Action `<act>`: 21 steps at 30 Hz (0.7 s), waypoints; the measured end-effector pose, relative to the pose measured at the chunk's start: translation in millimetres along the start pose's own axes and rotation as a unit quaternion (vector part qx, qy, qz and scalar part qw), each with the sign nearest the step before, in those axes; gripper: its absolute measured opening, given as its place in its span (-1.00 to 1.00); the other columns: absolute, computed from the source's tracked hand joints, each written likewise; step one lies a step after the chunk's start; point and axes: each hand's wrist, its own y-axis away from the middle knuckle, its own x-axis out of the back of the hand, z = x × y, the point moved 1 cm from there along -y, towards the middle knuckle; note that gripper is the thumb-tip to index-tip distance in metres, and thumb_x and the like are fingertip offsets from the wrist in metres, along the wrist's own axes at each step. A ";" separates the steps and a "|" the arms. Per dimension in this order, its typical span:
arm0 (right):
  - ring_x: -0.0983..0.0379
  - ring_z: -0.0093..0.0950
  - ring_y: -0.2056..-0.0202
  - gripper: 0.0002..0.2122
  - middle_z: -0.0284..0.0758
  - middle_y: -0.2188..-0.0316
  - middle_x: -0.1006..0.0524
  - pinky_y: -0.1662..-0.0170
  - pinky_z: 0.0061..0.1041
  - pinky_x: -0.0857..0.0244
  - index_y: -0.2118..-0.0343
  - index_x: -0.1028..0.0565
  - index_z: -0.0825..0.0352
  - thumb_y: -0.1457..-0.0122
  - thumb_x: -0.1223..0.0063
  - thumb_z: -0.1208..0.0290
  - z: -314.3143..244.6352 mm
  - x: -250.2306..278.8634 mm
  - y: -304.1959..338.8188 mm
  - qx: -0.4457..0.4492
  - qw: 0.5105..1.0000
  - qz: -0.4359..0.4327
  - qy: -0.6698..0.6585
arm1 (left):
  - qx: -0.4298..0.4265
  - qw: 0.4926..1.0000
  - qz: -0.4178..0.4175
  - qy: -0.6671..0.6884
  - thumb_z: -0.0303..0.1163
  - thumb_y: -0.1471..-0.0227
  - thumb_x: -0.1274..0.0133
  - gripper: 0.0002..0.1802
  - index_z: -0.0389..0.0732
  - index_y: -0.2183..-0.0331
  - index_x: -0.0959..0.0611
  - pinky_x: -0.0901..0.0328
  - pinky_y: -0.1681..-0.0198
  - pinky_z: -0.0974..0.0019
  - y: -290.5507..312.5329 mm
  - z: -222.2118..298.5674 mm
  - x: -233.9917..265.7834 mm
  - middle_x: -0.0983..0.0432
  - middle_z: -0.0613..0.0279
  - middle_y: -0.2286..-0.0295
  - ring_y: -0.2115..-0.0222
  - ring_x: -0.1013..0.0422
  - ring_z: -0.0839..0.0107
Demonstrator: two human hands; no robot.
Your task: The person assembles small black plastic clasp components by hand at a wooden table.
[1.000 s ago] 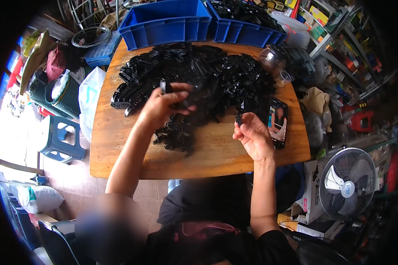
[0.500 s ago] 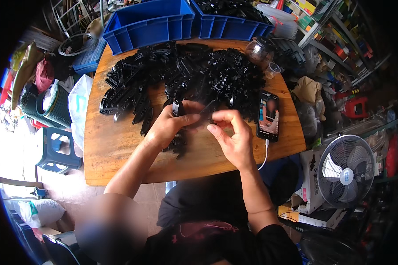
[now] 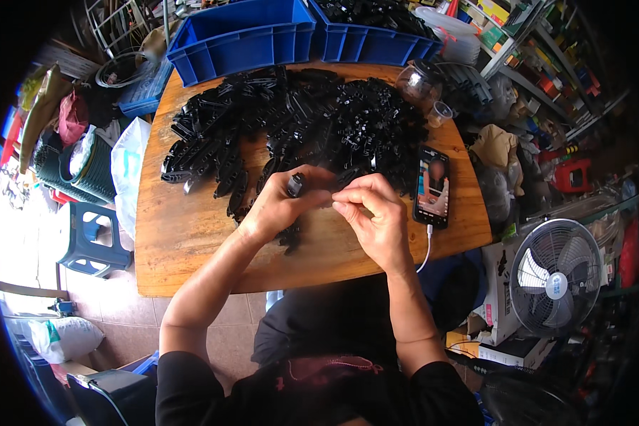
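Close to the table's front, my left hand [image 3: 277, 206] is closed around a small black plastic part [image 3: 296, 186], whose end sticks out above the fingers. My right hand [image 3: 373, 216] meets it fingertip to fingertip, thumb and forefinger pinched together. Whatever lies between those fingertips is too small to make out. Just beyond both hands spreads a large heap of black plastic parts [image 3: 241, 106], long ones to the left and smaller pieces [image 3: 383, 124] to the right. A few parts lie under and beside my left wrist.
The wooden table [image 3: 184, 248] carries a phone [image 3: 432, 188] with a white cable at right. Behind the heap stand a blue bin [image 3: 245, 46] and a second blue bin [image 3: 376, 46] holding black parts. A clear jar [image 3: 417, 82], a fan [image 3: 555, 277] and a stool [image 3: 92, 238] surround the workplace.
My hands have come together, fingertips now meeting. The long black part that stood up between them no longer shows there. My left hand has turned, and the part in it shows its end.
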 end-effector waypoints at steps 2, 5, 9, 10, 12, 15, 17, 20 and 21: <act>-0.39 -0.41 0.43 -0.87 -0.30 0.47 -0.42 0.39 -0.53 -0.27 0.44 -0.50 0.38 0.08 -0.14 0.70 1.4 0.6 0.0 -0.004 1.000 0.003 0.005 | -0.008 0.995 0.008 -0.096 -0.46 0.03 -0.09 -0.65 -0.32 0.14 -0.51 -0.25 0.17 0.46 1.1 4.9 0.0 -0.51 0.25 0.31 0.29 -0.37 0.55; -0.39 -0.41 0.44 -0.86 -0.30 0.47 -0.40 0.40 -0.52 -0.27 0.44 -0.50 0.38 0.11 -0.16 0.68 4.1 -1.0 1.4 0.002 0.999 0.020 0.038 | -0.069 0.983 0.009 -0.169 -0.46 0.05 -0.09 -0.61 -0.31 0.12 -0.50 -0.24 0.12 0.41 2.8 4.8 -1.5 -0.51 0.21 0.29 0.25 -0.37 0.50; -0.38 -0.35 0.26 -0.69 -0.29 0.30 -0.41 0.17 -0.48 -0.26 0.28 -0.50 0.33 0.17 -0.26 0.60 3.3 -3.2 3.7 0.013 0.989 0.056 0.135 | -0.145 0.973 -0.001 -0.180 -0.48 0.18 -0.18 -0.56 -0.29 0.17 -0.47 -0.29 0.14 0.30 4.8 -7.4 -8.5 -0.49 0.04 0.28 0.21 -0.43 0.26; -0.38 -0.37 0.25 -0.67 -0.29 0.28 -0.42 0.14 -0.48 -0.26 0.24 -0.48 0.34 0.14 -0.26 0.57 0.3 -2.1 3.1 -0.036 0.992 0.075 0.100 | -0.117 0.981 -0.003 -0.157 -0.48 0.18 -0.18 -0.56 -0.29 0.17 -0.48 -0.29 0.14 0.30 3.7 -6.5 -12.1 -0.49 0.05 0.29 0.21 -0.43 0.26; -0.38 -0.45 0.26 -0.67 -0.29 0.27 -0.45 0.15 -0.51 -0.26 0.17 -0.43 0.39 0.02 -0.21 0.47 19.4 4.6 14.0 -0.162 0.985 0.006 -0.064 | -0.104 0.987 -0.008 -0.122 -0.47 0.18 -0.20 -0.60 -0.27 0.21 -0.49 -0.28 0.19 0.33 2.0 -5.2 -17.5 -0.50 0.13 0.38 0.28 -0.42 0.35; -0.43 -0.48 0.29 -0.81 -0.29 0.30 -0.49 0.25 -0.58 -0.30 0.27 -0.48 0.42 -0.05 -0.12 0.49 18.3 0.5 15.4 -0.146 0.984 -0.041 -0.096 | 0.003 0.996 -0.036 -0.077 -0.48 0.22 -0.23 -0.63 -0.26 0.28 -0.50 -0.27 0.29 0.39 1.8 1.9 -10.1 -0.47 0.26 0.46 0.38 -0.37 0.49; -0.44 -0.47 0.28 -0.84 -0.28 0.28 -0.49 0.23 -0.56 -0.31 0.30 -0.49 0.42 -0.05 -0.12 0.50 8.3 -7.2 10.7 -0.101 0.992 -0.044 -0.062 | 0.015 0.999 -0.037 0.003 -0.50 0.27 -0.25 -0.66 -0.24 0.35 -0.50 -0.24 0.36 0.45 0.0 -9.7 0.5 -0.41 0.35 0.50 0.45 -0.30 0.58; -0.44 -0.46 0.25 -0.83 -0.26 0.27 -0.49 0.20 -0.52 -0.32 0.28 -0.49 0.41 -0.06 -0.11 0.50 -0.7 -10.8 6.0 -0.021 0.999 -0.046 -0.003 | -0.004 0.998 -0.059 0.029 -0.53 0.29 -0.22 -0.66 -0.25 0.37 -0.48 -0.25 0.38 0.42 0.8 -9.2 7.6 -0.42 0.30 0.51 0.46 -0.34 0.53; -0.44 -0.45 0.24 -0.80 -0.26 0.28 -0.49 0.18 -0.49 -0.32 0.23 -0.48 0.39 -0.07 -0.10 0.50 -1.7 -11.2 5.0 0.015 0.998 -0.049 0.019 | -0.004 0.998 -0.059 0.028 -0.53 0.29 -0.22 -0.66 -0.25 0.37 -0.48 -0.25 0.38 0.42 2.0 -5.4 9.3 -0.42 0.30 0.51 0.46 -0.34 0.53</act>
